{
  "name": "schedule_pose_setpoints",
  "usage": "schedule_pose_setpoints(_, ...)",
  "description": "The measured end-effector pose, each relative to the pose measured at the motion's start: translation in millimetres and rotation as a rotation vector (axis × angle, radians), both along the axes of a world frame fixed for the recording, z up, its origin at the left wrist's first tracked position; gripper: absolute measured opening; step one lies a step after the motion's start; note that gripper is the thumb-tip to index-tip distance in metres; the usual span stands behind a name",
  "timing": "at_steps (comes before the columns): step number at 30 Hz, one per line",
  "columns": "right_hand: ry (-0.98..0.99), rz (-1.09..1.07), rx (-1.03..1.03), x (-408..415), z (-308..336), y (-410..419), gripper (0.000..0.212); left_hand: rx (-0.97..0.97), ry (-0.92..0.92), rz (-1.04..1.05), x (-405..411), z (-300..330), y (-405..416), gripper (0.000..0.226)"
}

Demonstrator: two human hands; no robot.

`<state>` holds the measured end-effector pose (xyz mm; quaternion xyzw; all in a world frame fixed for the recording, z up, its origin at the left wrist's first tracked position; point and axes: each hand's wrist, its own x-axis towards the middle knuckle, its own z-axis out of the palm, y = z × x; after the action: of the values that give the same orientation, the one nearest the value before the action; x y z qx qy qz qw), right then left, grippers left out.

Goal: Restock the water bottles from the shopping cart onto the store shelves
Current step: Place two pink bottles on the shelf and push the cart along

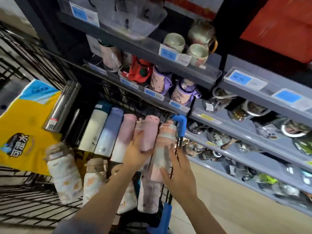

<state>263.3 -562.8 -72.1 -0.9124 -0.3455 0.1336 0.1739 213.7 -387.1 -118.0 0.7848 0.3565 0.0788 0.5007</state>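
At the far left of the shopping cart [25, 196] lies a yellow package [22, 125], with a steel flask [62, 107] leaning against it. Lower down, near the cart's front edge, two cream patterned bottles [65, 174] stand tilted. Along the cart's back wall a row of bottles lies side by side: a white one with a teal cap [94, 129], a lavender one [109, 130], then pink ones [123, 137].

The left hand [135, 154] has its fingers curled around a pink bottle [149, 134] in that row, so the picking-up step looks to be under way. Just beside it, against the cart's right edge by the blue handle [181, 124], the right hand [179, 173] lies with fingers spread and nearly straight on a translucent pink bottle [164, 146], resting on it and not yet gripping.

To the right, the store shelves [185, 71] hold purple bottles [184, 93] behind the front lip, mugs above them.

Next, I'd guess, the right fingers must wrap the bottle, then both bottles get lifted clear of their neighbours and carried up to the shelf with the purple ones, where a gap has to be found; the frame is blurred, so I cannot tell where one is.
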Motion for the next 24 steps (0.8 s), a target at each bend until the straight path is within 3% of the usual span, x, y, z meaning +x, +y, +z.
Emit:
schedule_pose_setpoints(5,-0.135,0.042,-0.034,-2,-4,-2,0.067,-0.11,-0.006,0.058,-5,2,6,0.078)
schedule_pose_setpoints(10,-0.208,0.025,-0.067,1,4,13,0.075,-0.024,-0.048,0.129,-45,25,27,0.077)
schedule_pose_setpoints(14,-0.185,-0.007,-0.218,6,-5,58,0.081,0.074,-0.025,0.239,-95,46,41,0.075)
schedule_pose_setpoints(19,-0.021,-0.061,-0.406,8,-30,90,0.091,0.186,0.026,0.35,-151,59,38,0.079)
schedule_pose_setpoints(24,-0.024,-0.14,-0.305,1,-43,90,0.092,0.309,0.024,0.351,-176,61,30,0.079)
